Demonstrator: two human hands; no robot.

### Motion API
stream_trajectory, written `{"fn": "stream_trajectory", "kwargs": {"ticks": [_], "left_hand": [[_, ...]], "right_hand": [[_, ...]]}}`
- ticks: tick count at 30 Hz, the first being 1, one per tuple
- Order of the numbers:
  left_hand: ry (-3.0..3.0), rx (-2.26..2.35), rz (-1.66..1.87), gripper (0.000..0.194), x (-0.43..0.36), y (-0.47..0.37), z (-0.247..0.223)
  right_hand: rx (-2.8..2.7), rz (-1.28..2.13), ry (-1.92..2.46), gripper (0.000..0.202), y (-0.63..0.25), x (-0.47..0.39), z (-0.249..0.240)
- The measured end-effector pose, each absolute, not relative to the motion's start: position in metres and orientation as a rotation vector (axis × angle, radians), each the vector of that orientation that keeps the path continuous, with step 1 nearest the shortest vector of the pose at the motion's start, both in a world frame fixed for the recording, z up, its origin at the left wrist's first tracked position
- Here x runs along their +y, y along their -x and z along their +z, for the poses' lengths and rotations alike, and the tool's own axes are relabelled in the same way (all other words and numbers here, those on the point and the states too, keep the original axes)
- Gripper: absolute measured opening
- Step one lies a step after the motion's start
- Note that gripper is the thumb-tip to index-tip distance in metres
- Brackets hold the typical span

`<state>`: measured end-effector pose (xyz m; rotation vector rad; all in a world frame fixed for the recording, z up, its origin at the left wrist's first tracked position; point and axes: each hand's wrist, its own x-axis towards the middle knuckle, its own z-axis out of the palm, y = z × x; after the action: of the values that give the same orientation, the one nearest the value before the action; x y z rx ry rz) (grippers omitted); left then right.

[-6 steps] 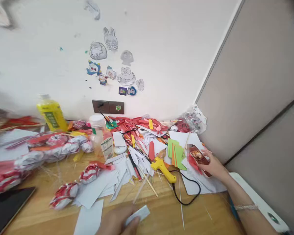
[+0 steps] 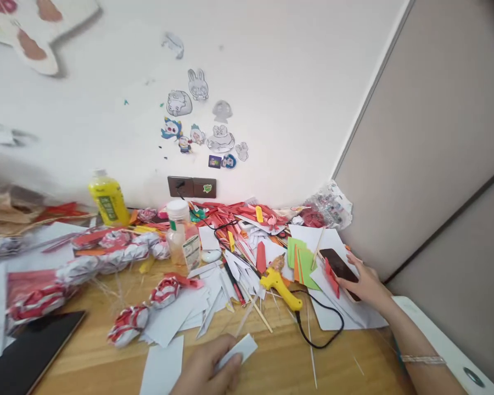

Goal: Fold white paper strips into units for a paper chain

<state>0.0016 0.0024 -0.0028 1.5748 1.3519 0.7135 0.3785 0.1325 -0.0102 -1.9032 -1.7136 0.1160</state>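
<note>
My left hand (image 2: 208,365) is closed around a small folded piece of white paper (image 2: 243,346) at the table's front edge. A narrow translucent strip (image 2: 247,316) runs up just beyond those fingers; I cannot tell whether it touches them. At the right, my right hand (image 2: 366,282) grips a phone (image 2: 340,267) by its edges, and the screen is dark. Below the phone lie white paper sheets (image 2: 333,312), and a red paper piece (image 2: 332,278) sits against its left side. Between my hands rests a yellow hot glue gun (image 2: 282,288) with a black cord.
Red-and-white crumpled paper rolls (image 2: 129,325) lie on the wooden table (image 2: 86,362) at left, near a dark tablet (image 2: 37,351). A yellow bottle (image 2: 109,200) and a clear jar (image 2: 183,238) stand behind. Red paper scraps (image 2: 226,216) heap along the wall. Green paper pieces (image 2: 307,269) lie by the phone.
The phone's screen has gone from a lit picture to dark. My view has turned a little left and up, shifting things right and down. Both hands keep their hold.
</note>
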Motion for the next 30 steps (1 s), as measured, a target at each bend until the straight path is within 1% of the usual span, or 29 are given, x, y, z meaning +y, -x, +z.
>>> {"fn": "stream_trajectory", "kwargs": {"ticks": [2,3,7,8,10,13,16,22,26,30], "left_hand": [[-1.408,1.311,0.753,0.029,0.004,-0.002,-0.006],[-1.336,1.285,0.777,0.030,0.005,-0.002,-0.007],[-1.199,1.249,0.955,0.032,0.009,0.001,-0.007],[-1.169,1.239,1.012,0.031,0.010,0.002,-0.006],[-1.111,1.205,1.114,0.029,0.013,0.004,-0.005],[-1.087,1.159,1.197,0.032,0.020,0.010,-0.002],[-1.130,1.176,1.248,0.035,0.031,0.019,0.010],[-1.272,1.293,1.209,0.042,0.053,0.034,0.074],[-1.382,1.196,1.275,0.034,0.066,0.029,0.118],[-1.385,1.216,1.307,0.026,0.074,0.014,0.142]], "right_hand": [[-1.663,0.057,1.778,0.058,-0.356,0.125,0.006],[-1.657,0.138,1.673,0.052,-0.340,0.118,0.016],[-1.947,0.810,1.238,0.030,-0.248,0.083,0.052],[-2.039,0.930,1.158,0.026,-0.223,0.075,0.056],[-2.159,1.005,1.077,0.022,-0.180,0.065,0.058],[-2.215,0.931,1.043,0.019,-0.136,0.067,0.054],[-2.246,0.757,1.054,0.008,-0.113,0.080,0.060],[-2.157,0.644,0.878,0.010,-0.101,0.096,0.113],[-1.998,0.671,0.789,0.012,-0.105,0.103,0.138],[-1.850,0.707,0.778,0.009,-0.114,0.111,0.146]]}}
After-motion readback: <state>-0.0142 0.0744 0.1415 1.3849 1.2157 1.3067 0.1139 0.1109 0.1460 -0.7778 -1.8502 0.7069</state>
